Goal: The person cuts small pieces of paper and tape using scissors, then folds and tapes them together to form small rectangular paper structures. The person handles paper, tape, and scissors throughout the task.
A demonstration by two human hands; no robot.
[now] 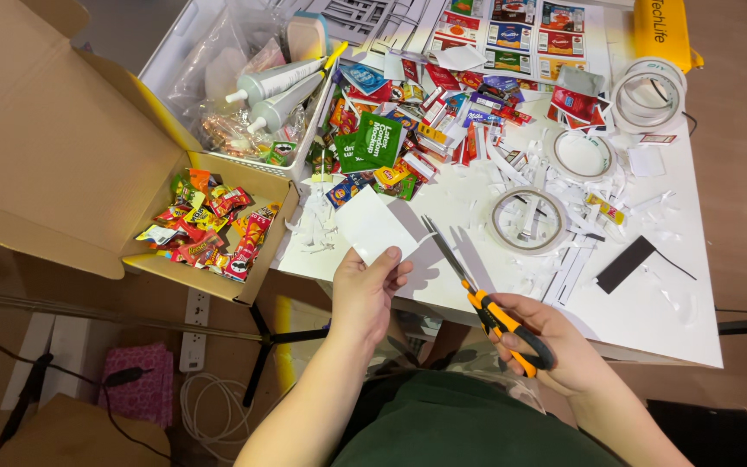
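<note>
Pinching a white card [372, 227], the left hand [365, 290] lifts it while the right hand [555, 342] grips orange scissors [486, 303], blades apart. Cut miniatures fill the cardboard box [218, 223] at left; many printed sheets [512, 35] lie uncut at the far edge.

Bare table edge [650, 320] right of the scissors [486, 298]; tape rolls [529, 220], paper scraps [512, 164] and open box [218, 225] crowding beyond

Cardboard box [62, 147], tape rolls [528, 220], glue bottles [278, 82]
</note>
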